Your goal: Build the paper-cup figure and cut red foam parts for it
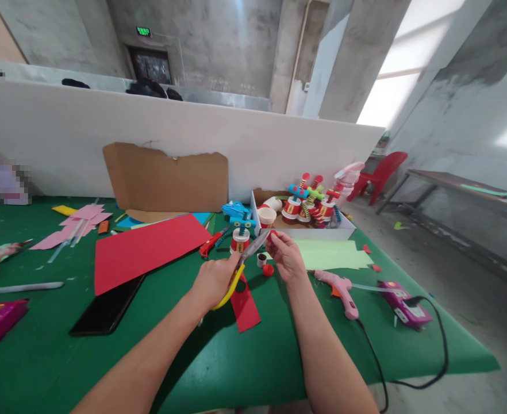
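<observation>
My left hand is closed around the yellow handles of a pair of scissors. Their blades point up and to the right, toward my right hand. Between the fingertips of that hand is a small red paper piece, right by the blade tips. Below the scissors lies a red paper strip with a round hole. A small white cap and a red cap sit between my hands. Just behind the scissors stands a paper-cup figure with a blue top, partly hidden.
A white box at the back holds several cup figures. To the right, a pink glue gun trails a black cable near a purple box. Leftward, a red sheet overlaps a black tablet-like slab. Red-handled scissors lie behind.
</observation>
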{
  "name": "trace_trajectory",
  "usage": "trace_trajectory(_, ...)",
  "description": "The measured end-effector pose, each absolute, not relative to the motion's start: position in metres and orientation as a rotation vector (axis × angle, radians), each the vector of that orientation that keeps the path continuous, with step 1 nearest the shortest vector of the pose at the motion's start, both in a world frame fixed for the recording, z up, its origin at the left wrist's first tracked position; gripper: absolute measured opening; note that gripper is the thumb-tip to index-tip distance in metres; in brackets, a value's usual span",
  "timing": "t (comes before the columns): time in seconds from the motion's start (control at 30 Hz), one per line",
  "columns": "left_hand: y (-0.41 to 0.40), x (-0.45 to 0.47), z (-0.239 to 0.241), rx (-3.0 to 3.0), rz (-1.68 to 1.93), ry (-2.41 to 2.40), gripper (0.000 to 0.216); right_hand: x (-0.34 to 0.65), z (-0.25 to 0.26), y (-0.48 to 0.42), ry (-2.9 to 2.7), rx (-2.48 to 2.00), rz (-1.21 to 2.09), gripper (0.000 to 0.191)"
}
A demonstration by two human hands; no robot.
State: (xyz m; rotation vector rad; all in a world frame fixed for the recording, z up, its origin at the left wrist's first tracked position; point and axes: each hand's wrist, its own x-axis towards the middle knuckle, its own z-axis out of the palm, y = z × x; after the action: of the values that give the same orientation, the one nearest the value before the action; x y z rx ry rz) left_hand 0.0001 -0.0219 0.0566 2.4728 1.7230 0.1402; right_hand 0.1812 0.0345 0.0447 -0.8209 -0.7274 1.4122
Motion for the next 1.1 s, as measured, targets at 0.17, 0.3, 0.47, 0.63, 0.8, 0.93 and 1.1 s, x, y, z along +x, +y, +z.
trace_trajectory(0.17,-0.0213,0.0001,0.0562,2.458,0.147,1.734,0.03,0.1817,0.0436,0.0353,-0.737,-0.823,1.408,0.029)
trace_trajectory(0.3,-0.0204,-0.0001,0.0543,2.468,0.156,1.743,0.032,0.1818,0.0436,0.0352,-0.735,-0.821,1.417,0.031)
trace_trajectory(0.47,-0.0207,0.0005,0.054,2.475,0.156,1.753,0.031,0.1818,0.0436,0.0346,-0.764,-0.82,1.427,0.03)
trace_trajectory(0.63,-0.0207,0.0011,0.0566,2.458,0.109,1.765,0.031,0.1821,0.0427,0.0348,-0.769,-0.81,1.431,0.028)
trace_trajectory(0.8,-0.0206,0.0009,0.0568,2.454,0.105,1.755,0.033,0.1824,0.0412,0.0351,-0.794,-0.812,1.426,0.029)
trace_trajectory(0.93,-0.021,0.0014,0.0566,2.454,0.103,1.757,0.032,0.1823,0.0411,0.0348,-0.779,-0.815,1.43,0.029)
trace_trajectory(1.1,-0.0215,0.002,0.0582,2.445,0.102,1.756,0.031,0.1821,0.0417,0.035,-0.774,-0.816,1.426,0.03)
